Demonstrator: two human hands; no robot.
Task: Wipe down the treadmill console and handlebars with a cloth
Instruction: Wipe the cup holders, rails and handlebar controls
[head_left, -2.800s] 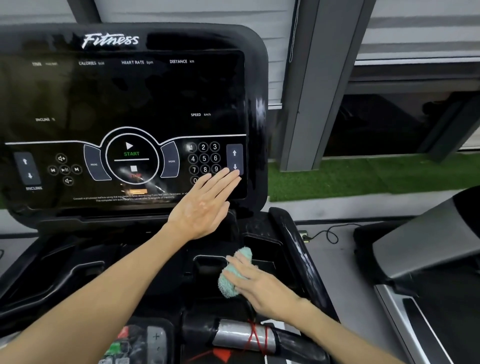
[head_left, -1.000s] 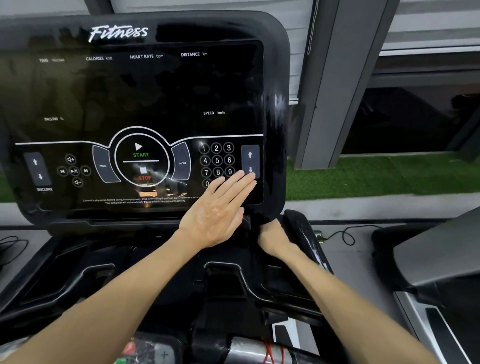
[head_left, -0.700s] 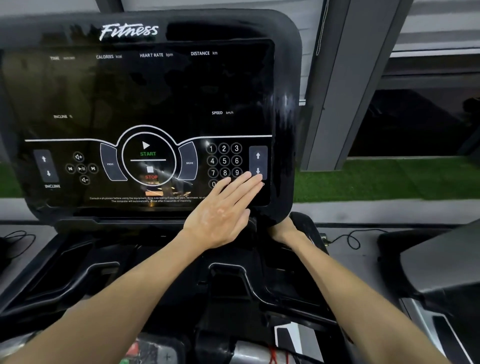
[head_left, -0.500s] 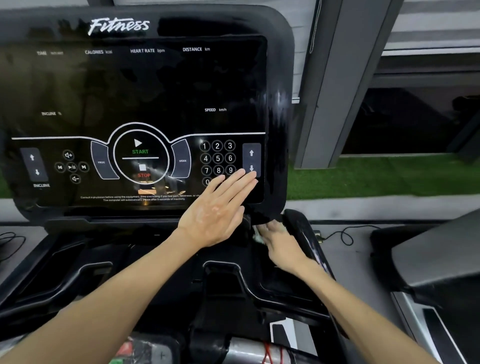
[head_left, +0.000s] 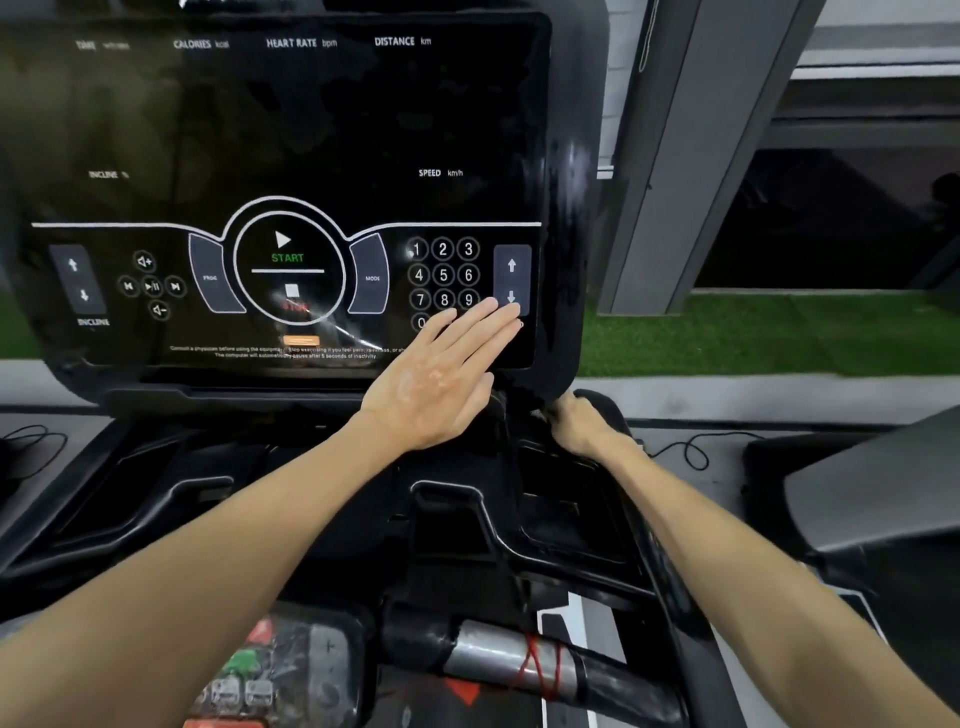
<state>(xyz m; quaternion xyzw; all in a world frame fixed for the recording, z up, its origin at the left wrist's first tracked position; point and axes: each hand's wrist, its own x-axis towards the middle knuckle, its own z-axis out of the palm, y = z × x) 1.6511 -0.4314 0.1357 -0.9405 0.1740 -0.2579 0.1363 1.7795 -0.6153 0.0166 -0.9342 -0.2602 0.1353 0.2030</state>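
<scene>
The left hand (head_left: 436, 384) lies flat, fingers straight and together, on the lower right of the treadmill console (head_left: 311, 130). The right hand (head_left: 582, 423) reaches under the console's right corner; its fingers are hidden, so its grip cannot be told.

left hand (head_left: 441, 379) is lying flat on the console (head_left: 311, 130), straight fingers covering the bottom of the keypad (head_left: 443, 274) and touching the down arrow. right hand (head_left: 576, 423) is sitting tucked under the console's bottom right corner, fingers hidden, can't tell what it's holding
</scene>
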